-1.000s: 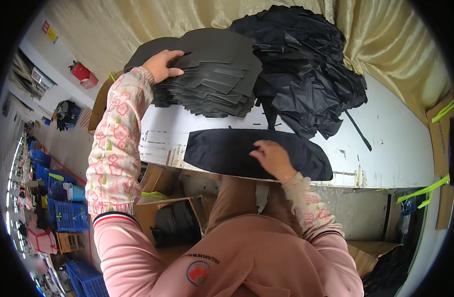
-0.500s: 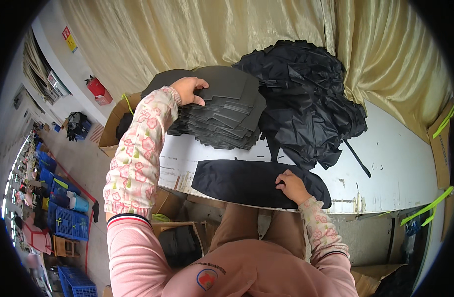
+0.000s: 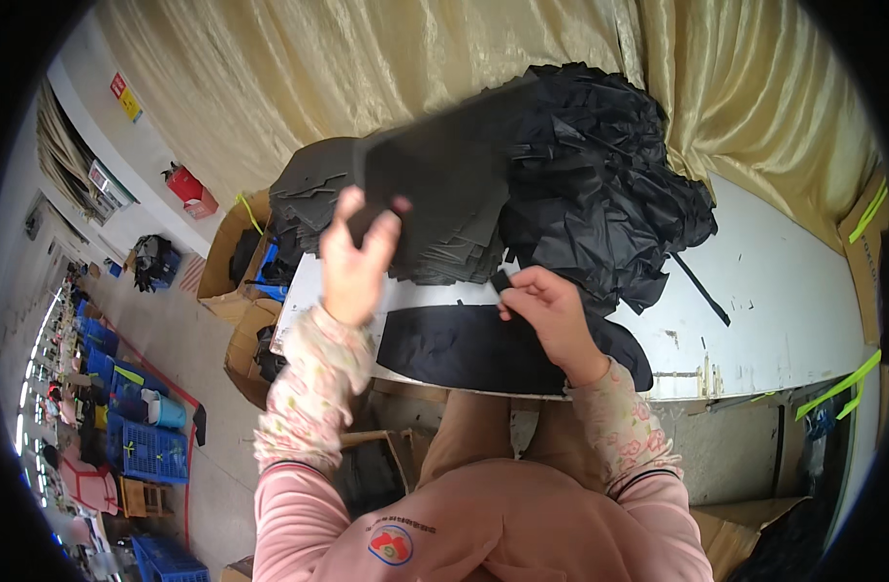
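while left hand point(image 3: 355, 262) lifts grey sheet point(image 3: 444, 160), right hand point(image 3: 551, 315) pinches black fabric point(image 3: 483, 349).

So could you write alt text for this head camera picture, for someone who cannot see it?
Seen from above, a person's left hand lifts a dark grey sheet off a stack of grey sheets, while the right hand pinches the edge of a black fabric piece lying on a white table. A heap of black fabric sits behind.
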`<state>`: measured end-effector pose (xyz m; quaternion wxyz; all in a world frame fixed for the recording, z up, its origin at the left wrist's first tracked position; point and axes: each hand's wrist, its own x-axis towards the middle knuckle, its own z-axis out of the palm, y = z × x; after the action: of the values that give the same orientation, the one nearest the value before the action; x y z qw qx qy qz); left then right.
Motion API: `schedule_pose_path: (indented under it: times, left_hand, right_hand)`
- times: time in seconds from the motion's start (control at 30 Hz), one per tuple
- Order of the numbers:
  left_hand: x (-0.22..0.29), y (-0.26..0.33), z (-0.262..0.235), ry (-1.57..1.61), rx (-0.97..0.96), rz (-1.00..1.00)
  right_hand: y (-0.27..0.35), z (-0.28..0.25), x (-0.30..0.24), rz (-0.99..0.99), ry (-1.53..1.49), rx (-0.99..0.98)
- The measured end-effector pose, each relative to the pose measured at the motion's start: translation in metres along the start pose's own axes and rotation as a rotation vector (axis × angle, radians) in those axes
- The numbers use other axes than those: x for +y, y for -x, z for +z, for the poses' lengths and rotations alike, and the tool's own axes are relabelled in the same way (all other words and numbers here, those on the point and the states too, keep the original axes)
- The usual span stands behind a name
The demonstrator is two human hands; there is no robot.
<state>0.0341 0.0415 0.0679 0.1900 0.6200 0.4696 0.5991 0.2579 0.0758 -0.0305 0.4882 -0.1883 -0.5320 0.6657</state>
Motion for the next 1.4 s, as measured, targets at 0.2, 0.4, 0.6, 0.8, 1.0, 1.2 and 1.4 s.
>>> schedule_pose_path:
  times: [0.2,0.4,0.6,0.8,1.0,1.2,1.4]
  left_hand:
    - [-0.029,0.087,0.045,0.325,-0.139,-0.237]
    - [-0.034,0.103,0.061,-0.010,-0.261,0.110]
    - [-0.041,0.107,0.068,-0.052,-0.314,0.193]
    - [-0.034,0.094,0.045,-0.543,-0.432,0.521]
    - [-0.038,0.106,0.039,0.191,-0.281,0.120]
    - [-0.089,0.131,-0.013,0.306,0.510,-0.284]
    - [-0.177,0.171,-0.094,0.152,0.661,-0.549]
  right_hand:
    - [0.005,0.024,0.008,-0.110,0.338,0.003]
    - [0.034,-0.015,0.061,-0.660,1.105,0.012]
    - [0.043,-0.032,0.031,-0.383,0.745,-0.078]
    - [0.068,-0.053,-0.065,0.260,0.134,-0.343]
    - [0.072,-0.071,-0.040,0.367,0.108,0.078]
    - [0.111,-0.179,0.044,0.619,0.190,0.197]
    - [0.140,-0.218,0.059,0.732,0.557,0.372]
